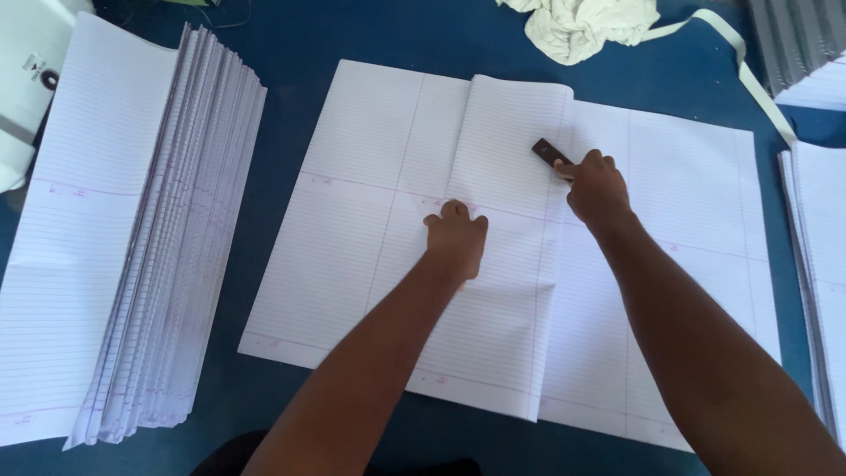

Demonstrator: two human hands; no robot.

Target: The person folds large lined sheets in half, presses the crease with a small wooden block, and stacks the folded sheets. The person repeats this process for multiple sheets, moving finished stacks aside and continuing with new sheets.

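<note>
A large sheet of ruled white paper (pixel 687 203) lies spread on the blue table (pixel 291 53), its left part folded over into a narrower panel (pixel 511 150). My left hand (pixel 456 236) presses flat on that folded panel near its middle. My right hand (pixel 597 187) grips a small dark flat creasing tool (pixel 548 152) and holds it against the fold edge near the top of the panel.
A tall fanned stack of folded ruled sheets (pixel 132 247) lies at the left. More ruled sheets (pixel 824 264) lie at the right edge. A crumpled white cloth (pixel 586 25) with a strap lies at the top, and a grey ribbed thing (pixel 797 35) sits at the top right.
</note>
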